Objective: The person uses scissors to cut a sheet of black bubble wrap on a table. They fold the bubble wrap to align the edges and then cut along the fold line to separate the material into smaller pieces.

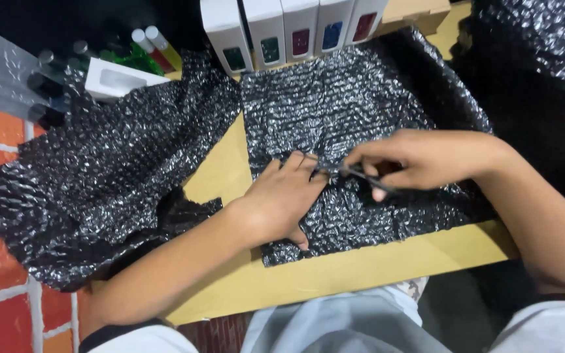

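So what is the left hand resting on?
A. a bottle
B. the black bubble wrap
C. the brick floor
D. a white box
B: the left hand lies flat on the black bubble wrap, while the right hand holds scissors to it.

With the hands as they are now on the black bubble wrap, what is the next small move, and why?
Probably advance the scissors a little toward the left hand. The right hand holds them low on the middle bubble wrap sheet, their tip close to the left fingers pressing it flat on the cardboard. Sliding those fingers aside first seems safer.
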